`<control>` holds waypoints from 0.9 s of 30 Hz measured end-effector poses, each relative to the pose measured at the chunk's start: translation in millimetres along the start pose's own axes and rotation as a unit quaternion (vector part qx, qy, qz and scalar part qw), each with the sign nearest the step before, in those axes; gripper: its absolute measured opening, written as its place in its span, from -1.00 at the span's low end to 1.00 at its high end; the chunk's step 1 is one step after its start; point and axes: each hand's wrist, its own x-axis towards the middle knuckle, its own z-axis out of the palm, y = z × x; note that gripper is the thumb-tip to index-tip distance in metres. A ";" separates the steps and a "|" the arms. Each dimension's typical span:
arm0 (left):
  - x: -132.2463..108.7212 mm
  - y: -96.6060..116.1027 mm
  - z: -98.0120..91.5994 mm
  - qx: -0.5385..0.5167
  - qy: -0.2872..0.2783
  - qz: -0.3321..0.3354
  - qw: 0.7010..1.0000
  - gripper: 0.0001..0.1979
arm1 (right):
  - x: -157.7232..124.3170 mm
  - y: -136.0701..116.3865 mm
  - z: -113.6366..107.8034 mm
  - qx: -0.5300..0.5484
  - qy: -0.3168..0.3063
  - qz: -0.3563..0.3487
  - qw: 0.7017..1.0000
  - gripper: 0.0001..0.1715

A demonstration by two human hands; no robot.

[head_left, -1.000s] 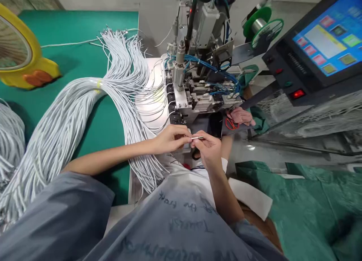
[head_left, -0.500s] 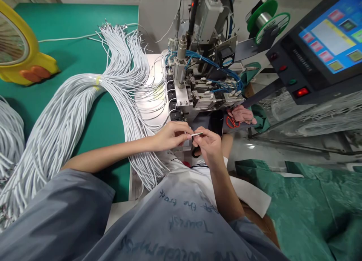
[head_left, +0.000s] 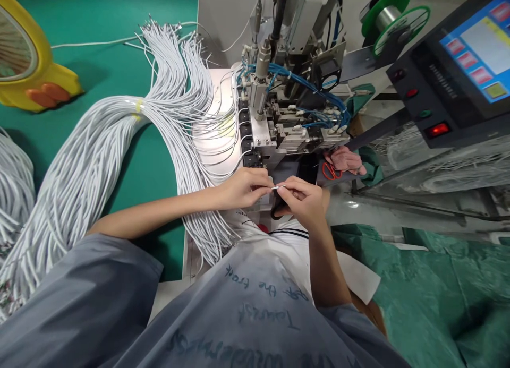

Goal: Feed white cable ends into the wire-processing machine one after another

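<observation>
"Head view: where's the white cable end (head_left: pixel 275 187)?"

"Between left hand (head_left: pixel 264 187) and right hand (head_left: pixel 292 191), each pinching narrowly; its long axis runs crosswise, hand to hand."

"Nearer hand? Room?"

"Neither; both touch it. The cable bundle (head_left: pixel 175 145) lies left of the left hand; rightward, floor (head_left: pixel 350 216) leaves more room; the pneumatic machine (head_left: pixel 261 132) stands just beyond both."

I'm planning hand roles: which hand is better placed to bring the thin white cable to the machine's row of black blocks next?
Probably the left hand: it pinches the cable and is nearer the black blocks; the right hand sits farther off.
</observation>
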 end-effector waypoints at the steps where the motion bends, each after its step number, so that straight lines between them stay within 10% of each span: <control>1: -0.2 -0.5 0.2 0.008 -0.003 0.002 1.000 -0.80 | 0.5 0.3 0.5 -0.010 -0.006 0.000 1.000 -0.89; 10: -0.7 -0.6 8.8 -0.046 0.061 -0.036 0.996 -0.82 | -10.2 11.6 26.9 -0.046 0.151 -0.081 0.984 -0.86; 22: 0.3 -12.2 -6.4 0.180 -0.048 0.057 0.981 -0.76 | 1.5 2.2 12.0 -0.148 0.038 -0.084 0.985 -0.83; 27: -0.6 -10.9 8.3 0.009 0.017 -0.068 0.998 -0.80 | 1.4 7.0 19.2 -0.098 0.075 -0.096 0.988 -0.79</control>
